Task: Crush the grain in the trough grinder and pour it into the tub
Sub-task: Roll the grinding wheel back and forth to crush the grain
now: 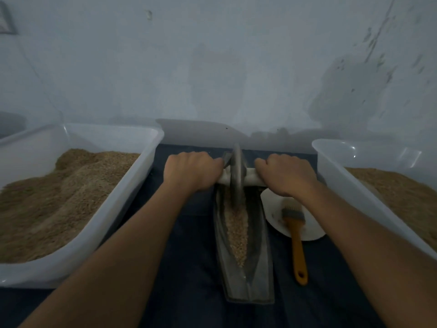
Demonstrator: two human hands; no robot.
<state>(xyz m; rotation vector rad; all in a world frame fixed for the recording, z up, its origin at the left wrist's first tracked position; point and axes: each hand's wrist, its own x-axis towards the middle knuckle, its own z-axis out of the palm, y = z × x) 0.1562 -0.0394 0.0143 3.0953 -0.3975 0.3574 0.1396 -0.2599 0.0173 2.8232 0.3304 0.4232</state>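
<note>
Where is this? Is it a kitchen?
Probably not a kitchen, more a plain workroom for grinding grain by hand: a trough grinder on a dark cloth, big tubs of grain either side, and a bare, stained wall.

No legible text, label, brand, number or sign appears on any object or surface in the head view.

A grain-filled translucent plastic tub (132, 185) on the left and another translucent plastic tub (331, 171) on the right hem the long grey metal trough grinder (257, 268); dark surface (189, 245) lies open left of it, while a white plate (314, 233) and yellow-handled brush (296, 242) crowd its right.
</note>
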